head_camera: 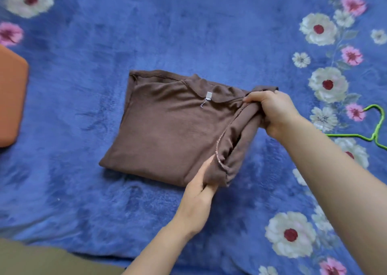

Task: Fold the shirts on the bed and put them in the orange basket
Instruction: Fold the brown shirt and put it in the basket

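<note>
A brown shirt (pixel 167 126) lies partly folded in the middle of the bed (pixel 188 33), on a blue plush blanket printed with white and pink flowers. Its collar faces up, with a small grey label (pixel 208 95) and a loose thread at the neckline.

My hands are apart, both clamped on the shirt's right edge. My right hand (pixel 274 111) pinches the bunched fabric near the collar end, thumb and fingers closed over it. My left hand (pixel 199 193) grips the same edge at the nearer corner, fingers tucked under the cloth and thumb on top. Between them the edge is raised off the blanket and rolls inward, showing a stitched seam.

The orange basket (pixel 11 98) sits at the far left edge of view, well apart from the shirt; only its corner shows. A green hanger (pixel 377 128) lies on the blanket at the right, near my right forearm.
</note>
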Demonstrator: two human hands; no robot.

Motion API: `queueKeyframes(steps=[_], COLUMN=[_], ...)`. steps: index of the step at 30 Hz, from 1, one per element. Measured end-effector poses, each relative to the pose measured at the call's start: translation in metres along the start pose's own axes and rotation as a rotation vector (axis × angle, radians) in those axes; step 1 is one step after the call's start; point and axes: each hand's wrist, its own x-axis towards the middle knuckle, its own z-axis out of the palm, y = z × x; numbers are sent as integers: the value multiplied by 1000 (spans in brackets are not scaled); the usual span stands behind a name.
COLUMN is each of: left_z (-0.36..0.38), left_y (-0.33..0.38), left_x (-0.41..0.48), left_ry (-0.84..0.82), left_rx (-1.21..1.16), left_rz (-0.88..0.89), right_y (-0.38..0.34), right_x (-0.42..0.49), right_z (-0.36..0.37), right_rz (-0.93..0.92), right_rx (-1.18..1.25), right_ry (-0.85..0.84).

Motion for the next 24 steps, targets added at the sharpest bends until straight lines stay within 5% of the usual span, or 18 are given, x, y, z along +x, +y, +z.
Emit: queueKeyframes(steps=[5,8,13,19,24], left_z=[-53,-86,-130,-156,-164], left_y=[26,18,3,-6,-15], left_x=[-11,-11,-17,-1,3], left_ry=[352,540,619,775,913], left_rx=[-619,-815,-706,-414,81], left_rz=[-92,-194,-391,-365,-329], right_y=[-39,-33,32,96,133], right_x=[-29,-44,-42,-57,-68], right_z=[109,156,157,128,126], right_rz=[-260,-178,-295,-659,-567], right_rx=[-118,-153,-680,-932,-1324], right_ry=[-140,-393,-247,49,-206])
